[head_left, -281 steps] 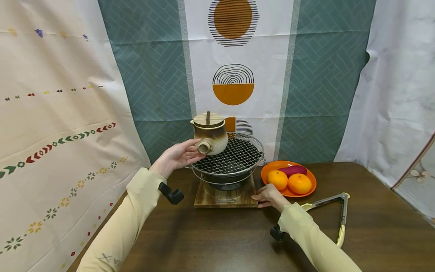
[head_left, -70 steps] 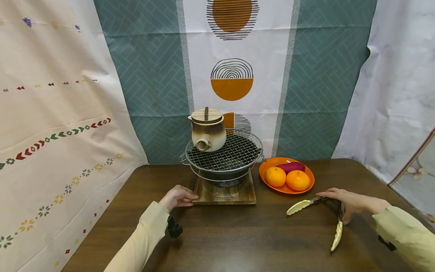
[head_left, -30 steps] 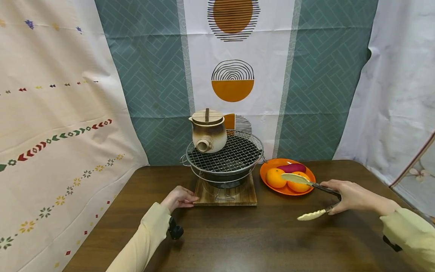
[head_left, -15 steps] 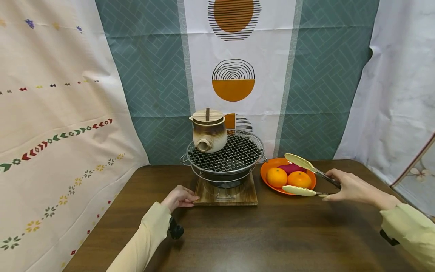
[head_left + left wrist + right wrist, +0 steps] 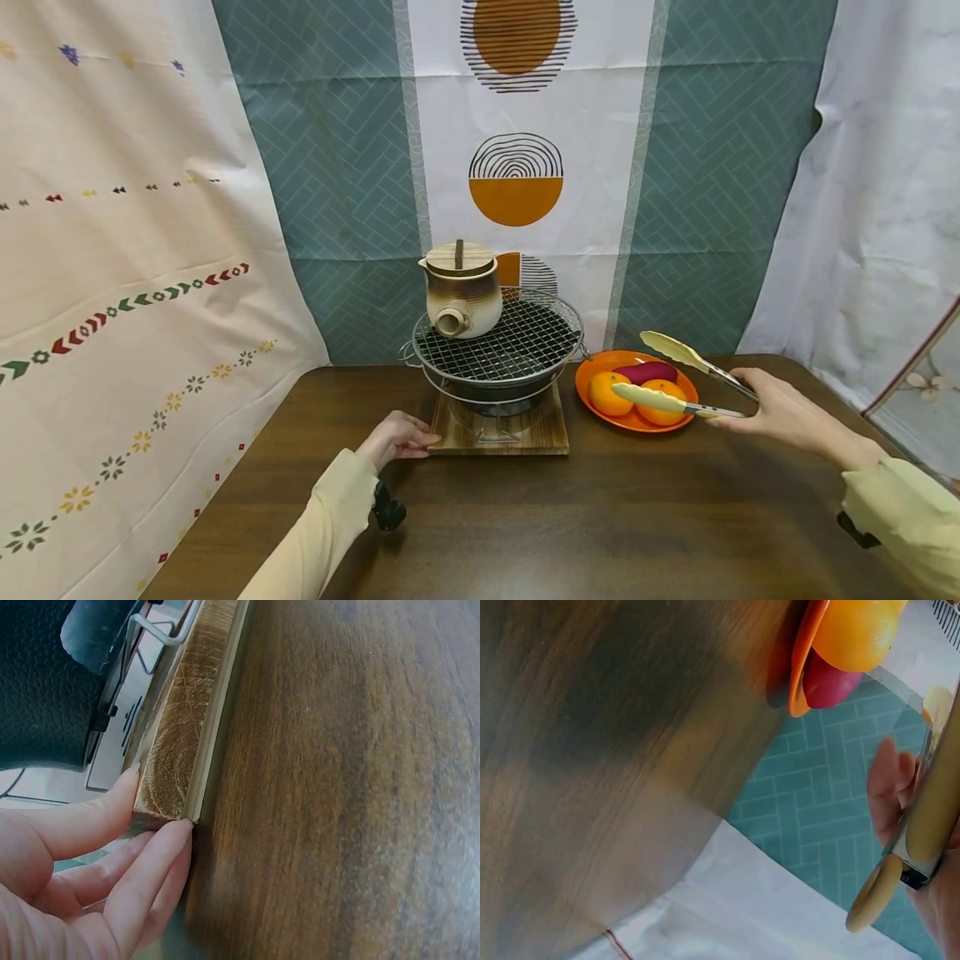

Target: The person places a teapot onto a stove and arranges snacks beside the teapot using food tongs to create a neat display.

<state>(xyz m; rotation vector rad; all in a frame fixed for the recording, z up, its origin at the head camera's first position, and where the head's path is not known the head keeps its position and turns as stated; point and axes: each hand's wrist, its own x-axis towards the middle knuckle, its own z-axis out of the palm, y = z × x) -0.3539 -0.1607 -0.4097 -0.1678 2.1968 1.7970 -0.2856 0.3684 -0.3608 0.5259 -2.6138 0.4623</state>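
Observation:
My left hand (image 5: 397,437) pinches the near left corner of a wooden board (image 5: 551,429); in the left wrist view the thumb lies on top of the board (image 5: 180,750) and the fingers at its lower edge. On the board stands a round tabletop grill (image 5: 525,342) with a wire mesh. A clay teapot (image 5: 468,308) with a wooden lid sits on the mesh. My right hand (image 5: 783,417) holds kitchen tongs (image 5: 678,350), their arms spread, over an orange plate (image 5: 633,426). The plate holds two oranges (image 5: 608,402) and a purple elongated vegetable (image 5: 652,372).
All of it stands on a dark brown wooden table (image 5: 525,525). A patterned cloth (image 5: 360,208) hangs behind it. A cream embroidered cloth (image 5: 150,350) hangs at the left, and a white marbled one (image 5: 885,275) at the right.
My left hand went from the teapot's handle to the board's left corner. My right hand left the board, took the tongs off the table and carried them up and left over the plate.

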